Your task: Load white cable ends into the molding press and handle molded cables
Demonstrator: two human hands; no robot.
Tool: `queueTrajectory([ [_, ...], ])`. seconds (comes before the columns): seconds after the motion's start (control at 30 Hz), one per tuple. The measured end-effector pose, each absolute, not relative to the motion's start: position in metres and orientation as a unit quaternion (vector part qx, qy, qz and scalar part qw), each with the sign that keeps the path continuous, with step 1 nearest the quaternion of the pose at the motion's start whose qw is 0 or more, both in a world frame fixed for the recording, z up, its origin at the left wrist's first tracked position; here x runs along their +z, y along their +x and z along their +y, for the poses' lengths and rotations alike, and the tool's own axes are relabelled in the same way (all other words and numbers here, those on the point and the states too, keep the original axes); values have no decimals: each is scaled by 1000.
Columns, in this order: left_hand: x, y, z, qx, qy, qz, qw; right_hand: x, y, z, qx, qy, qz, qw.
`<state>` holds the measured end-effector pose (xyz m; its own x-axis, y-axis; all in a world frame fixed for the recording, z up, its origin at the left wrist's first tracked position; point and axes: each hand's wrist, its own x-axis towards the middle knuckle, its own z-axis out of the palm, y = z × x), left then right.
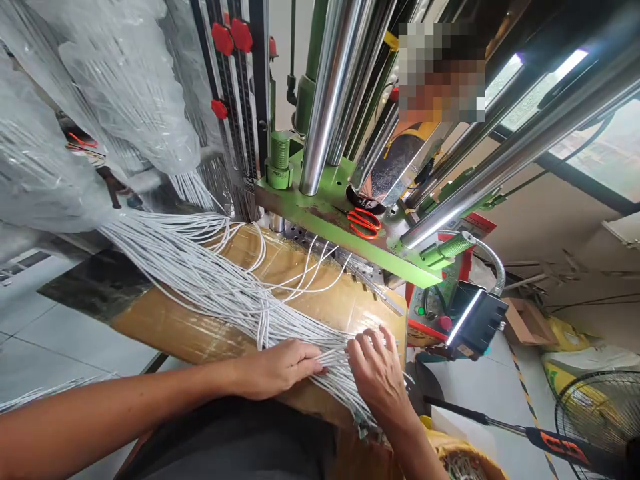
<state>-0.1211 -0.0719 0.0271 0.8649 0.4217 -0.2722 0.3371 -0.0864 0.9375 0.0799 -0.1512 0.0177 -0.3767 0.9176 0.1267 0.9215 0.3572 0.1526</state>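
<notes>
A thick bundle of thin white cables (215, 280) runs across the tape-covered board (195, 333) in front of me. My left hand (287, 367) lies at the near side of the bundle, thumb and fingers pinched on cable. Over the bundle's right end curls my right hand (377, 373), its fingers closed on some strands; how many is hidden. Cable ends (367, 420) hang past the board's near edge below my right wrist. A few strands loop away from the bundle up to the metal mould (367, 270) under the green press plate (320, 217).
Orange-handled scissors (364, 223) lie on the press plate among steel columns (330, 93). Plastic-wrapped cable bundles (125, 87) hang at left. A lamp (475, 320), a fan (600, 413) and a yellow sack (450, 447) stand at right. Behind the press is another person.
</notes>
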Motion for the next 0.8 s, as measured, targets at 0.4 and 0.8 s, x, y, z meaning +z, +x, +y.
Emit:
queueTrajectory([
  [0.4,-4,-123,-86,64,543,250,799,37,78,-161,374,-596,-671,235],
  [0.8,-9,-114,-78,186,433,361,805,-21,168,-67,29,-757,-637,142],
])
